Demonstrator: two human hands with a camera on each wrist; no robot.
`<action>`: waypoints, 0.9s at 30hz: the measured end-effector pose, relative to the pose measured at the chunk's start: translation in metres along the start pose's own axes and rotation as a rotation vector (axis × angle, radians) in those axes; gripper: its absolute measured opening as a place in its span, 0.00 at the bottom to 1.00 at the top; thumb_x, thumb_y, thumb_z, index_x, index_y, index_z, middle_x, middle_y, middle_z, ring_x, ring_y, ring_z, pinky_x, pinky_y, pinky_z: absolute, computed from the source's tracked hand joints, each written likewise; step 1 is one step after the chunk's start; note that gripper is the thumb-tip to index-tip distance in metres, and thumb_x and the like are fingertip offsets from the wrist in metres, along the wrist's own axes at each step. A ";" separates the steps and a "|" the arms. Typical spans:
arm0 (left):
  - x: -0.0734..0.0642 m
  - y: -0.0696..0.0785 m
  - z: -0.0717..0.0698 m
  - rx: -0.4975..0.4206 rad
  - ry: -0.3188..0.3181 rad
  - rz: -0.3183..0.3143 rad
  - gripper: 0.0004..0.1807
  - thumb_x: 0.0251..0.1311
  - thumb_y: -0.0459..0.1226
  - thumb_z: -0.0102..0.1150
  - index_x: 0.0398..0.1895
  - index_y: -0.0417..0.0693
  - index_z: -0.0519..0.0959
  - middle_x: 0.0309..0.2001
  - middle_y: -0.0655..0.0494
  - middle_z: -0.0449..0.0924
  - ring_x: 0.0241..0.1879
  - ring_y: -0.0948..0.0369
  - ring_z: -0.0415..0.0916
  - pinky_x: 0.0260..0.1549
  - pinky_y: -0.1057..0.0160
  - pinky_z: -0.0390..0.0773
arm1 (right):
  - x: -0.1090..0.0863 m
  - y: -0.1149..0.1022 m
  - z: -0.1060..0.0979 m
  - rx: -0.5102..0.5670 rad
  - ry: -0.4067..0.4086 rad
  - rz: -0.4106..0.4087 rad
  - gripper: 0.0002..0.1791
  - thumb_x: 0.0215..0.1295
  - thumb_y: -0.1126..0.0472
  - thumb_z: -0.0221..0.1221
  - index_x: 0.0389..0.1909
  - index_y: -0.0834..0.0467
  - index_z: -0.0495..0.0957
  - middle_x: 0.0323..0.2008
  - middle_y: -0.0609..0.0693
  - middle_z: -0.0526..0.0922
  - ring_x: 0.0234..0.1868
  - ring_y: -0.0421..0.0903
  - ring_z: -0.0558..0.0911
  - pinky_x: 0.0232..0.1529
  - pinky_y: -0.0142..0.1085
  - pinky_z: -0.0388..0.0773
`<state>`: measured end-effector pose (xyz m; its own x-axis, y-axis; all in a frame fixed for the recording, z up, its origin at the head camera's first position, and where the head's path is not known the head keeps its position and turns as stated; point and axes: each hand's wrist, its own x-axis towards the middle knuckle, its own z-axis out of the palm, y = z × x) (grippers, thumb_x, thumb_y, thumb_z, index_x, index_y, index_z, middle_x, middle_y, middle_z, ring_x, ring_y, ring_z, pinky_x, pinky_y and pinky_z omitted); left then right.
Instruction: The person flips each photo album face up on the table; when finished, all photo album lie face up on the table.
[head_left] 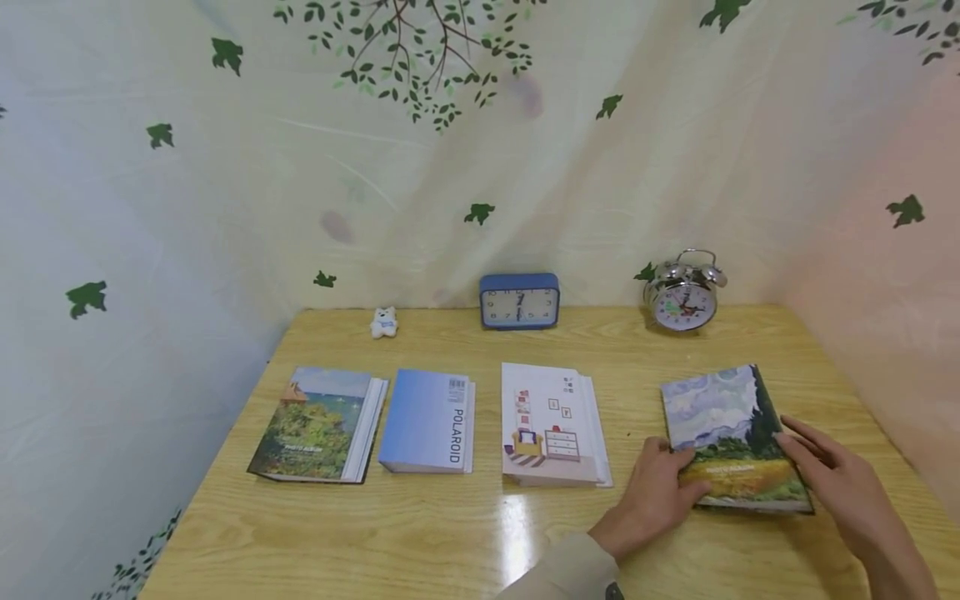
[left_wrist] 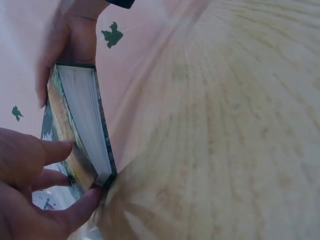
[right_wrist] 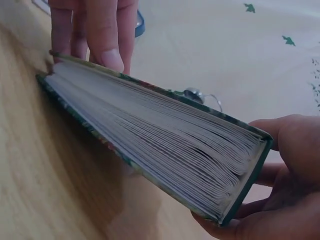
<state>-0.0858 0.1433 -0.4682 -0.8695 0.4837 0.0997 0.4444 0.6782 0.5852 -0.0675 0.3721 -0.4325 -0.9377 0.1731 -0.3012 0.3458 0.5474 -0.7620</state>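
A photo album [head_left: 723, 417] with a painted landscape cover lies at the right of the table, between both hands. My left hand [head_left: 651, 493] holds its left edge, with fingertips on the cover and the thumb at the lower corner in the left wrist view. My right hand [head_left: 843, 483] grips the album's right side, at the dark green spine [right_wrist: 250, 180] in the right wrist view. There the spine side is raised above the table, while the opposite edge is lower. White page edges [right_wrist: 165, 135] show between the covers.
Left of it lie a white album [head_left: 547, 425] with furniture drawings, a blue Polaroid album [head_left: 423, 421] and another landscape album [head_left: 315, 425]. Along the back stand a white bear figurine [head_left: 384, 323], a blue clock [head_left: 520, 302] and a silver alarm clock [head_left: 682, 300], before a leaf-patterned curtain [head_left: 450, 167].
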 end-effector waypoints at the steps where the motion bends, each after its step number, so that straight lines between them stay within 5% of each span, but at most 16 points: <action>1: 0.001 0.001 -0.001 0.008 0.000 -0.005 0.27 0.64 0.55 0.54 0.64 0.57 0.73 0.57 0.56 0.75 0.57 0.66 0.69 0.51 0.74 0.70 | 0.000 -0.004 -0.001 -0.016 -0.004 0.002 0.45 0.69 0.34 0.41 0.76 0.57 0.40 0.70 0.73 0.49 0.65 0.74 0.55 0.53 0.59 0.69; 6: 0.004 0.005 -0.004 0.042 -0.007 -0.003 0.27 0.65 0.56 0.51 0.65 0.58 0.72 0.61 0.56 0.74 0.61 0.64 0.69 0.57 0.70 0.69 | -0.001 -0.018 -0.005 -0.043 -0.040 0.019 0.49 0.69 0.33 0.40 0.75 0.63 0.36 0.69 0.77 0.46 0.65 0.77 0.52 0.52 0.61 0.68; 11: 0.010 0.000 -0.005 -0.063 -0.018 0.065 0.28 0.67 0.53 0.50 0.68 0.55 0.67 0.63 0.52 0.72 0.59 0.63 0.72 0.56 0.72 0.71 | -0.001 -0.024 -0.007 -0.035 -0.082 -0.069 0.45 0.72 0.36 0.37 0.75 0.62 0.37 0.69 0.78 0.48 0.64 0.74 0.57 0.41 0.39 0.78; 14: 0.013 -0.006 -0.004 -0.172 -0.032 0.094 0.29 0.68 0.51 0.50 0.70 0.55 0.64 0.65 0.53 0.70 0.60 0.64 0.71 0.55 0.74 0.70 | 0.000 -0.025 -0.007 0.014 -0.080 -0.145 0.40 0.74 0.40 0.37 0.75 0.61 0.41 0.69 0.77 0.50 0.57 0.51 0.76 0.40 0.33 0.79; 18: 0.016 -0.012 -0.005 -0.261 -0.047 0.087 0.30 0.68 0.50 0.50 0.72 0.56 0.61 0.66 0.59 0.68 0.64 0.65 0.67 0.59 0.73 0.67 | 0.000 -0.026 -0.003 0.132 -0.045 -0.241 0.34 0.75 0.47 0.43 0.74 0.60 0.51 0.58 0.45 0.72 0.42 0.20 0.75 0.37 0.25 0.79; 21: 0.017 -0.013 -0.010 -0.324 -0.064 0.043 0.31 0.69 0.52 0.48 0.72 0.56 0.61 0.67 0.60 0.67 0.65 0.65 0.66 0.61 0.70 0.67 | -0.001 -0.029 0.000 0.253 -0.050 -0.296 0.31 0.74 0.52 0.48 0.73 0.57 0.56 0.48 0.23 0.69 0.43 0.21 0.77 0.37 0.22 0.79; 27: 0.017 -0.007 -0.030 -0.478 -0.055 0.000 0.30 0.71 0.54 0.41 0.72 0.55 0.60 0.66 0.59 0.68 0.59 0.67 0.71 0.55 0.70 0.73 | -0.002 -0.039 0.013 0.316 -0.072 -0.349 0.30 0.73 0.55 0.49 0.73 0.56 0.56 0.54 0.26 0.69 0.47 0.20 0.76 0.40 0.21 0.78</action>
<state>-0.1103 0.1298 -0.4464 -0.8509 0.5214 0.0646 0.2844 0.3537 0.8911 -0.0788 0.3401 -0.4094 -0.9988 -0.0401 -0.0268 0.0143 0.2847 -0.9585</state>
